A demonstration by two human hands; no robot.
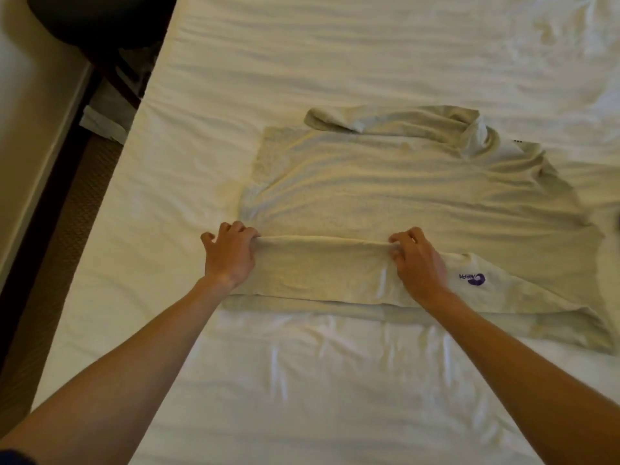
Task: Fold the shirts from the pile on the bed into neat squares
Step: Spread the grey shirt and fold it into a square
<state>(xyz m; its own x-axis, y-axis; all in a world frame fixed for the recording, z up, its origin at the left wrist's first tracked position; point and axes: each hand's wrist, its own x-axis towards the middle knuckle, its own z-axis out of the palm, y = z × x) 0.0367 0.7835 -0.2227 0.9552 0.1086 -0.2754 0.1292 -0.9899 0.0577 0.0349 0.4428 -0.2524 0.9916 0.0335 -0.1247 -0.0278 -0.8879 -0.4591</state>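
Observation:
A light grey shirt (396, 182) lies spread across the middle of the white bed (335, 380), its near edge turned over into a long flap. A small purple logo (472, 278) shows on the flap at the right. My left hand (229, 258) pinches the left end of the flap's fold line. My right hand (419, 261) pinches the same fold further right. The far sleeve is bunched up at the shirt's back edge.
The bed's left edge runs diagonally from top centre to bottom left, with dark floor (60, 229) beyond it. A black rounded object (100, 18) sits at the top left. Rumpled white sheet fills the far right.

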